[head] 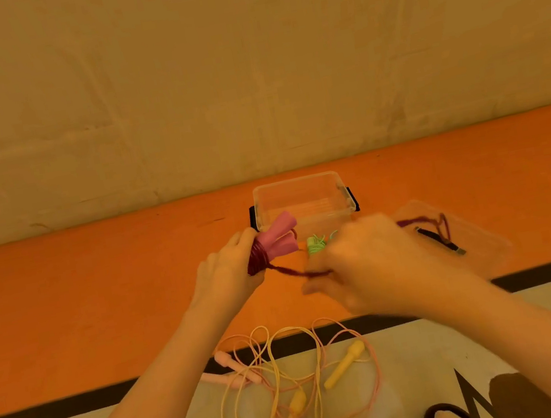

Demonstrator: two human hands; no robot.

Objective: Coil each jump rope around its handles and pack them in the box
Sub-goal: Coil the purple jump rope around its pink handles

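Observation:
My left hand (228, 276) grips two pink handles (277, 238) held together, with dark red rope (257, 260) coiled round their lower ends. A loose strand (292, 272) of that rope runs right into my right hand (368, 262), which is blurred and pinches it. More of the strand (430, 220) trails off to the right. The clear plastic box (299, 186) stands just behind my hands. A green coiled rope (315, 244) shows in front of the box, partly hidden by my right hand. Whether it lies inside the box is unclear.
The clear lid (473, 233) with a black clip lies right of the box on the orange floor. Near me a light pink rope (230, 366) and a yellow rope (343, 362) lie tangled across the black line (80, 403). A wall rises behind the box.

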